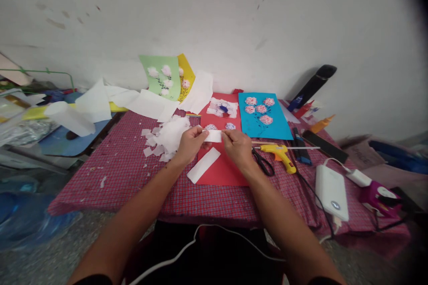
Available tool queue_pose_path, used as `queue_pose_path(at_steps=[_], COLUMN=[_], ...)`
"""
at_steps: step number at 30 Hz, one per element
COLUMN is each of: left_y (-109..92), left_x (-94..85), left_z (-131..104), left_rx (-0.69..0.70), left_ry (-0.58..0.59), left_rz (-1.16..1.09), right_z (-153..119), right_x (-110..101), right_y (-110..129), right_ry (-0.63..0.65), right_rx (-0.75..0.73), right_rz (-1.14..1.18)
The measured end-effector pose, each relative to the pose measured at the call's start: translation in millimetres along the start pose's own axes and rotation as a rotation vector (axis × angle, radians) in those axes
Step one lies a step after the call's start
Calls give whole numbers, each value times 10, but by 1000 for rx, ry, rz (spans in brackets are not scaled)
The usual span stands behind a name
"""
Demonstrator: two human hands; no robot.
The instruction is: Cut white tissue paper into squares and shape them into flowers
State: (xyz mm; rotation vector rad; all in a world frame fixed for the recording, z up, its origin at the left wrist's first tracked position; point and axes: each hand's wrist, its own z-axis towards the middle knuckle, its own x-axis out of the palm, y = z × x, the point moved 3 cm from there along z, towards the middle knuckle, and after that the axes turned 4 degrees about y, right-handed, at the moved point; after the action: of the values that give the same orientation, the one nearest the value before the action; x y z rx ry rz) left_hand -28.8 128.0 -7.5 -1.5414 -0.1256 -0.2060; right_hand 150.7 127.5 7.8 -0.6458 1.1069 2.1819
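Observation:
A strip of white tissue paper (213, 136) is stretched between my two hands above a red sheet (230, 171). Its left end is pinched by my left hand (191, 142), its right end by my right hand (238, 146). Below them a second white paper strip (203, 165) lies slantwise, partly on the red sheet. Two speckled paper puffs (230, 126) show just beyond my fingers. Further back, a white pad (222, 108) with a dark blue stain rests on the sheet. Left of my left hand is a heap of cut white paper pieces (170, 136).
A yellow glue gun (280, 155) and black scissors (264, 163) lie to the right. Behind stands a blue card (265, 118) with pink puff flowers; a green card (162, 75) leans on the wall. A white power bank (331, 191) with cables sits near the right edge.

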Motion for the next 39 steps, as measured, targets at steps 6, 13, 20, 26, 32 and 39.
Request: queue_pose_path(at_steps=[6, 13, 20, 26, 32, 39], left_y=[-12, -26, -50, -51, -66, -163], left_x=[19, 16, 29, 59, 64, 20], left_z=[-17, -19, -57, -68, -47, -47], left_rx=[98, 106, 143, 80, 29, 208], left_ry=[9, -4, 35, 131, 322, 312], left_rz=[126, 129, 206, 98, -126, 68], right_z=[4, 30, 16, 37, 59, 45], right_x=[-14, 11, 135, 95, -18, -46], right_y=[24, 19, 0, 19, 23, 52], right_ry=[-2, 54, 156, 219, 307, 415], right_rx=[17, 213, 398, 405, 438, 424], right_rz=[32, 478, 875, 812, 1024, 1082])
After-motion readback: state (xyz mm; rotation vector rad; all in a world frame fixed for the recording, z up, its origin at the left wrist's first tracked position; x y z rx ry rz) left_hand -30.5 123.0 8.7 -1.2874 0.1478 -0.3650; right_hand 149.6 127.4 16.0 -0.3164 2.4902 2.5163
